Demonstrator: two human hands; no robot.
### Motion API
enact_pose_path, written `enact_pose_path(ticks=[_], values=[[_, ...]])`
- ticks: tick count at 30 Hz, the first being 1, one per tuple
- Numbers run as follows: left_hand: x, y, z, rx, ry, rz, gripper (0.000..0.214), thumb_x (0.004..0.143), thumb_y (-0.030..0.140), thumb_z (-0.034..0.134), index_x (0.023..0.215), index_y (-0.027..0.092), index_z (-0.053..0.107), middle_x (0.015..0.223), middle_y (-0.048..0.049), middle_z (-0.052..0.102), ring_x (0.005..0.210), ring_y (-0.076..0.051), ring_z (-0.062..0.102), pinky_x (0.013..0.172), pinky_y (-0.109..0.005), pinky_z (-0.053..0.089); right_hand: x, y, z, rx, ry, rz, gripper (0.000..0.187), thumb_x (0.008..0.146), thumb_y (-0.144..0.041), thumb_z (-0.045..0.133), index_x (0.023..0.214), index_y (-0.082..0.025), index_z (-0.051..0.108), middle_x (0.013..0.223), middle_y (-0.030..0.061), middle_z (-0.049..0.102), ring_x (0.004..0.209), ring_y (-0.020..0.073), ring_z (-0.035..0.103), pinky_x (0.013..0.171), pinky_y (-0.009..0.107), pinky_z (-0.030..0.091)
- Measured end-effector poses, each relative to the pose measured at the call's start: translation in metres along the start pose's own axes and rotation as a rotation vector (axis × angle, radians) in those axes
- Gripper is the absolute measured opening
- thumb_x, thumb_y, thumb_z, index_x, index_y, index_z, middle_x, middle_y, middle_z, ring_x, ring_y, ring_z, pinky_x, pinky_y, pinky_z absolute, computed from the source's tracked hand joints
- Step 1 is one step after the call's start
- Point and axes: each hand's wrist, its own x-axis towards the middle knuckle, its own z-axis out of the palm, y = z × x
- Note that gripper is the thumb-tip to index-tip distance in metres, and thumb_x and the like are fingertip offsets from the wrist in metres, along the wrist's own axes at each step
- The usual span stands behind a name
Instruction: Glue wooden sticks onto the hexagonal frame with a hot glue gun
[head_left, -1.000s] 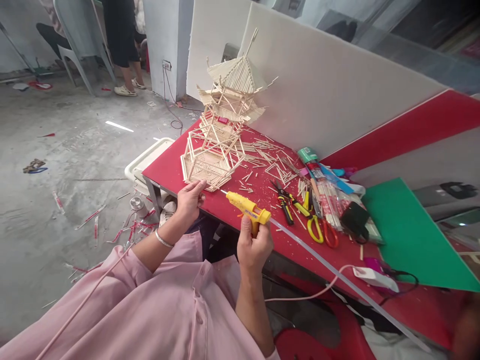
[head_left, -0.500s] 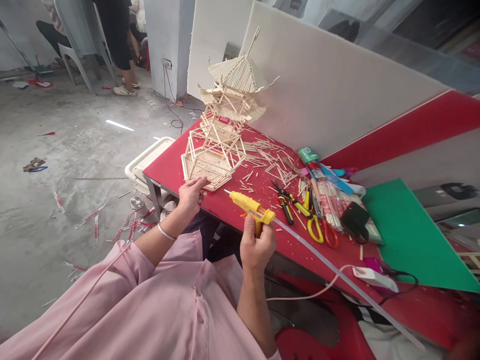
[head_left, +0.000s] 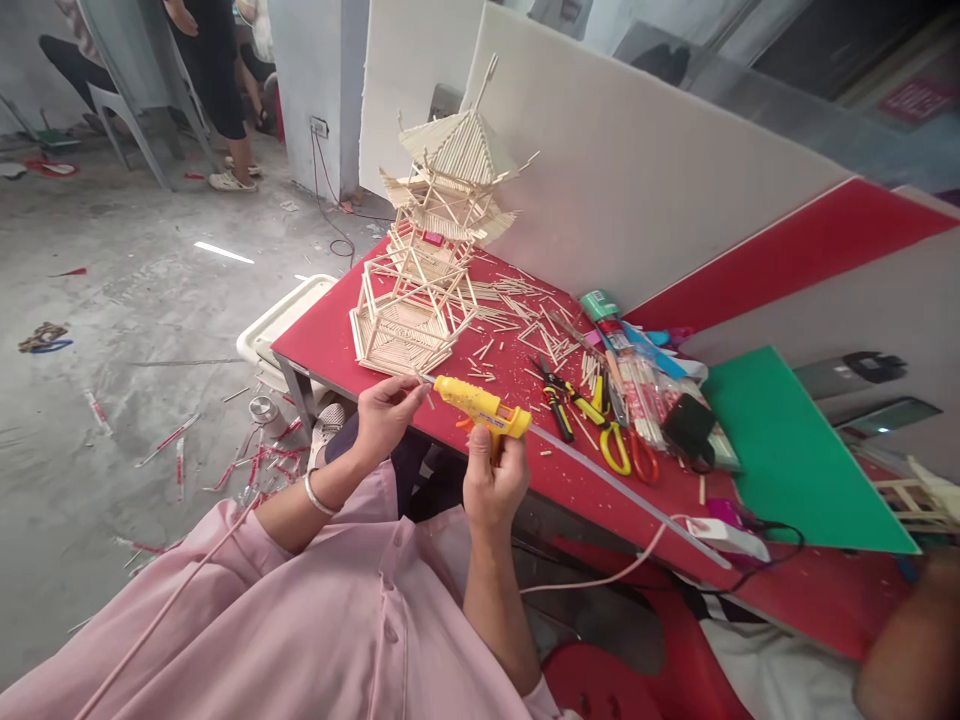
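My right hand grips the handle of a yellow glue gun, whose nozzle points left toward my left hand. A clear glue stick trails from the gun's back across the table. My left hand pinches a short wooden stick right at the nozzle tip. Just beyond stands a tall pagoda model built of thin wooden sticks, near the left corner of the red table.
Loose sticks litter the table by the model. Pliers, yellow-handled scissors, packs of sticks and a green sheet lie to the right. White boards stand behind. Another person's legs and chairs are far left.
My left hand has left the model's base and now pinches a small stick at the glue gun's nozzle. The gun has shifted slightly left toward it.
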Motion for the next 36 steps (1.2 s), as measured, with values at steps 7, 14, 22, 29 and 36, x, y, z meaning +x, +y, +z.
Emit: enact_pose_path(ticks=[7, 14, 22, 29, 36], values=[[-0.005, -0.007, -0.004, 0.088, -0.089, 0.117, 0.02, 0.076, 0.037, 0.076, 0.076, 0.018, 0.077, 0.062, 0.0002, 0.065, 0.047, -0.007, 0.041, 0.043, -0.021, 0.034, 0.002, 0.0, 0.002, -0.004, -0.015, 0.021, 0.047, 0.09, -0.06, 0.053, 0.096, -0.015, 0.065, 0.079, 0.0107, 0.072, 0.067, 0.0208, 0.067, 0.062, 0.029, 0.048], [-0.011, 0.0, -0.005, 0.126, -0.127, 0.05, 0.017, 0.076, 0.036, 0.076, 0.073, 0.019, 0.077, 0.062, -0.0003, 0.065, 0.047, -0.008, 0.046, 0.046, -0.021, 0.037, 0.001, 0.003, 0.0, -0.075, 0.019, 0.047, 0.052, 0.089, -0.066, 0.05, 0.087, -0.016, 0.063, 0.071, 0.0089, 0.069, 0.06, 0.0192, 0.061, 0.057, 0.028, 0.043], [-0.013, 0.009, -0.004, 0.119, -0.139, 0.021, 0.016, 0.073, 0.034, 0.078, 0.069, 0.019, 0.074, 0.057, 0.0, 0.062, 0.047, -0.009, 0.048, 0.046, -0.021, 0.037, 0.001, 0.004, 0.0, -0.075, 0.05, 0.032, 0.051, 0.089, -0.066, 0.05, 0.086, -0.017, 0.062, 0.069, 0.0087, 0.068, 0.059, 0.0195, 0.062, 0.057, 0.028, 0.042], [-0.015, 0.019, -0.004, 0.081, -0.182, -0.031, 0.021, 0.072, 0.036, 0.078, 0.067, 0.018, 0.072, 0.053, -0.0008, 0.062, 0.043, -0.009, 0.048, 0.045, -0.022, 0.037, 0.001, 0.003, 0.001, -0.059, 0.061, 0.061, 0.053, 0.088, -0.068, 0.05, 0.084, -0.016, 0.063, 0.069, 0.0092, 0.069, 0.058, 0.0195, 0.061, 0.058, 0.029, 0.042], [-0.015, 0.028, -0.004, 0.004, -0.248, -0.084, 0.023, 0.071, 0.04, 0.079, 0.068, 0.018, 0.071, 0.05, -0.0007, 0.061, 0.042, -0.01, 0.049, 0.045, -0.023, 0.039, 0.001, 0.004, 0.0, -0.033, 0.015, 0.102, 0.049, 0.091, -0.064, 0.049, 0.089, -0.017, 0.064, 0.079, 0.0109, 0.073, 0.068, 0.0212, 0.066, 0.064, 0.03, 0.046]])
